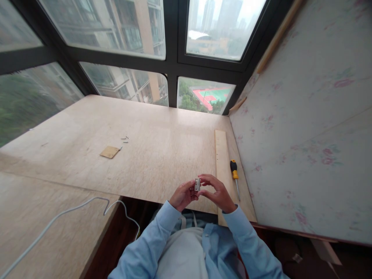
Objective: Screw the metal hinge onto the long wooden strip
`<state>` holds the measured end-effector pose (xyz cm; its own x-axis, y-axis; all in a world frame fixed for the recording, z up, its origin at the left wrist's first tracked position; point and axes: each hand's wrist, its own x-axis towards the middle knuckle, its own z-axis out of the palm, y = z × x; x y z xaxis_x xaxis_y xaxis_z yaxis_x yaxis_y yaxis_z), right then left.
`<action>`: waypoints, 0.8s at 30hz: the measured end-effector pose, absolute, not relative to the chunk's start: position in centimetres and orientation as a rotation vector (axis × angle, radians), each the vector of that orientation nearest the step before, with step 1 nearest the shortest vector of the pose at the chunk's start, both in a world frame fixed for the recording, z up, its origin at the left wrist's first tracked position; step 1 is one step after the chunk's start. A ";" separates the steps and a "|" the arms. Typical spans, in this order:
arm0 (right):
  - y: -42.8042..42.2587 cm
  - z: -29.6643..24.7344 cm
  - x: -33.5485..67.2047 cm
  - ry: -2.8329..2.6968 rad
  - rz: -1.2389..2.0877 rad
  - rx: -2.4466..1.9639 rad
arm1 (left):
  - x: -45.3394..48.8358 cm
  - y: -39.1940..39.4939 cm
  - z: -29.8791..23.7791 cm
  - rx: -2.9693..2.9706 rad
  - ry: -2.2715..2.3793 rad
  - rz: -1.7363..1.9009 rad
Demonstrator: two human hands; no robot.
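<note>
Both hands meet over the near edge of a light wooden board [145, 147]. A small silver metal hinge [197, 184] is pinched between them. My left hand [182, 195] grips it from the left with curled fingers. My right hand [216, 192] closes on it from the right, fingers bent over the top. Both sleeves are light blue.
A yellow-and-black screwdriver [234, 174] lies right of a narrow wooden strip [222, 162]. Further left on the board lie a small square wood piece [109, 152] and a few screws [124, 138]. A white cable [72, 211] runs across the lower left. A floral panel [305, 128] stands on the right, windows behind.
</note>
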<state>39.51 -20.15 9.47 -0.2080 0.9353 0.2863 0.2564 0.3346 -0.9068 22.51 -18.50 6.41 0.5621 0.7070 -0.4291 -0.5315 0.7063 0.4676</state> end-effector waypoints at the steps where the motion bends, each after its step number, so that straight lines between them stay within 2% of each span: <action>1: -20.2 9.3 39.5 -1.676 0.929 -1.082 | 22.5 -18.6 6.5 0.301 0.643 0.744; 10: -20.7 8.5 40.1 -1.681 0.983 -1.057 | 22.4 -19.0 6.5 0.386 0.677 0.774; 24: -20.8 8.7 41.6 -2.007 0.769 -1.116 | 23.8 -19.3 4.1 0.404 0.616 0.743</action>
